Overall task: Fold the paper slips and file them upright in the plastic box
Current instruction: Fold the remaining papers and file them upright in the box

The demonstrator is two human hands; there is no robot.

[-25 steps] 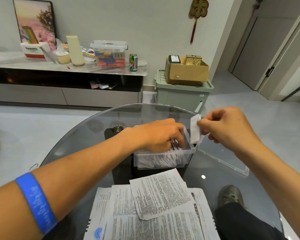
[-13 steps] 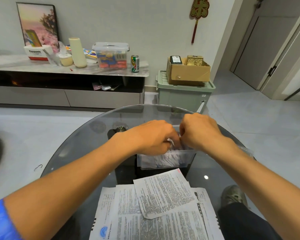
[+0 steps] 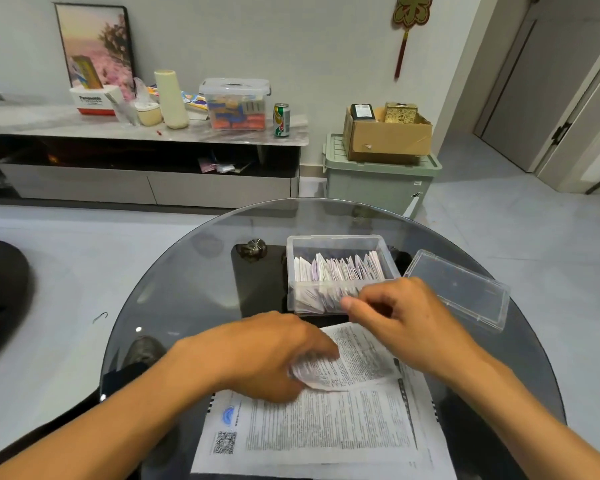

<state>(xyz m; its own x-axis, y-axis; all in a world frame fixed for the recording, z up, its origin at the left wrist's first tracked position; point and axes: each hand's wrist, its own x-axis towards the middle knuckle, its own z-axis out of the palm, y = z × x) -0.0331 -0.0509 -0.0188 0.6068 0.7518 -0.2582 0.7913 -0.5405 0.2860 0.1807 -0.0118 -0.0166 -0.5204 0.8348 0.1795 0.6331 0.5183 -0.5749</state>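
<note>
The plastic box (image 3: 340, 271) sits behind my printed sheets (image 3: 326, 431). Folded slips (image 3: 338, 270) stand inside it. Its lid (image 3: 458, 289) lies right.

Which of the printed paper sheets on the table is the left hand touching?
The small torn-edged printed slip atop the pile; the left hand lifts its near-left corner. The larger sheets beneath lie flat.

Home living room: TV console (image 3: 146, 188), framed picture (image 3: 96, 46).

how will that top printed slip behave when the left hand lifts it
The top printed slip is probably floppy: its near corner already curls up under the left hand. It looks thin and light, so likely to sag. Lying loose on the printed sheets, it may slide rather than lift cleanly.
</note>
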